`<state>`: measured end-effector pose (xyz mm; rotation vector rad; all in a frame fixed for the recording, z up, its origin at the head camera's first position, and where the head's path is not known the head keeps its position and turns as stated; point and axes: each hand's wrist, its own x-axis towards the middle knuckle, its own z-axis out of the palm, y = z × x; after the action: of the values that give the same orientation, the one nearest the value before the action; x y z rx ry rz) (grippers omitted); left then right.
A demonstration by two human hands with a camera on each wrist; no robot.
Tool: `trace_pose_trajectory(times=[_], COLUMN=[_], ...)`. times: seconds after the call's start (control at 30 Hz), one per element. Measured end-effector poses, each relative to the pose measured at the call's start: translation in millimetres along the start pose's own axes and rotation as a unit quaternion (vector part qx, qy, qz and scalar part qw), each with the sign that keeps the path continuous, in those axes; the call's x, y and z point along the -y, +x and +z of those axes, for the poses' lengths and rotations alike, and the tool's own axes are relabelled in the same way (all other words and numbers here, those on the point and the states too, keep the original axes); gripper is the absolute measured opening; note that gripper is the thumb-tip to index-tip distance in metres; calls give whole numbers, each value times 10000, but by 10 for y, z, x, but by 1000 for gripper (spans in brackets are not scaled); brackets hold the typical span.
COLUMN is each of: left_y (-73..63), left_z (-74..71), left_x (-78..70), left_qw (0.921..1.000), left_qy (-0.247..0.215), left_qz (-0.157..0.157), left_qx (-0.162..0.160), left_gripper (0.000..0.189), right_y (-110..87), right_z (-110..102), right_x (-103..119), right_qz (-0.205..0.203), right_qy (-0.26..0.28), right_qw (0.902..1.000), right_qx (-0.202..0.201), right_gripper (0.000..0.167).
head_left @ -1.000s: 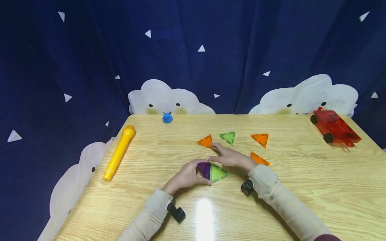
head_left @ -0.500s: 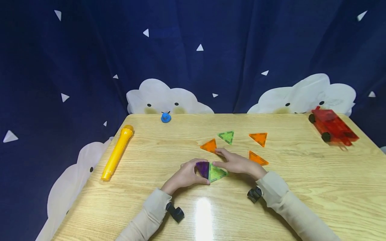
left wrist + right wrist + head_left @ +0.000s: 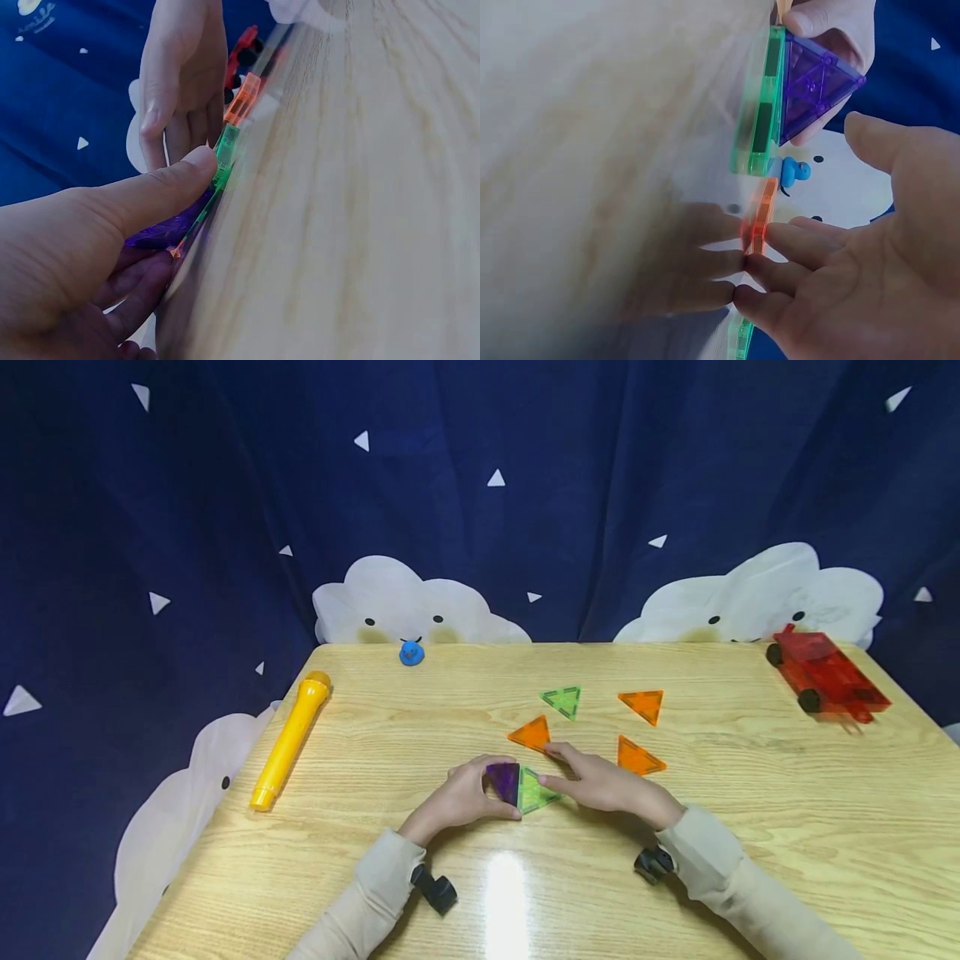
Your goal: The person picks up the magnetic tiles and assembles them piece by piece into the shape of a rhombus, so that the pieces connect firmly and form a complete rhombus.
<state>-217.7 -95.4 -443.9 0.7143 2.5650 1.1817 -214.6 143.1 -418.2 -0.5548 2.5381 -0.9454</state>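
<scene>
In the head view my left hand (image 3: 461, 795) holds a translucent purple triangular magnetic tile (image 3: 504, 782) between thumb and fingers. That tile stands tilted up along one edge of a light green triangular tile (image 3: 536, 793) lying on the table, as the purple face (image 3: 814, 90) in the right wrist view confirms. My right hand (image 3: 611, 787) has its fingers extended, the fingertips at the near corner of an orange triangular tile (image 3: 531, 733). Its thumb reaches over the green tile's right part. From the left wrist, the thumb lies against the green tile's edge.
Further back lie another green triangle (image 3: 564, 702) and two orange triangles, one at the back (image 3: 643, 705) and one nearer (image 3: 637, 756). A yellow toy microphone (image 3: 291, 742) is at left, a blue duck (image 3: 411, 653) at the back edge, a red toy car (image 3: 828, 672) at far right.
My right hand has drawn the orange tile rightward and nearer, shifting right and toward the body itself. The left hand and its purple tile stay nearly still.
</scene>
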Motion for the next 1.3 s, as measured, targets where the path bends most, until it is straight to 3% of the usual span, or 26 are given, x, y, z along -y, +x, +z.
trace_pose_trajectory(times=[0.37, 0.6, 0.7, 0.87, 1.1, 1.3], left_y=[-11, -16, -19, -22, -17, -7], left_z=[-8, -8, -7, -2, 5, -8], left_x=[-9, -7, -5, -7, -11, -14], left_qw=[10000, 10000, 10000, 10000, 10000, 10000], left_qy=[-24, -10, -28, -49, -51, 23], left_qz=[-19, -15, -30, -55, -66, -59], left_qx=[-55, -42, -29, -1, 43, -7], left_gripper=[73, 72, 72, 72, 73, 73], right_y=[-101, 58, 162, 316, 430, 477], right_z=[10, -47, -83, -140, -204, -228], right_x=[59, -3, -39, -106, -197, -186], right_qz=[11, -357, -512, -560, -509, -586], right_qy=[-215, -172, -164, -107, 66, -224], right_qw=[9997, 9964, 9950, 9956, 9985, 9980], right_qx=[-105, -750, -842, -742, -180, -32], right_gripper=[71, 71, 68, 69, 80, 79])
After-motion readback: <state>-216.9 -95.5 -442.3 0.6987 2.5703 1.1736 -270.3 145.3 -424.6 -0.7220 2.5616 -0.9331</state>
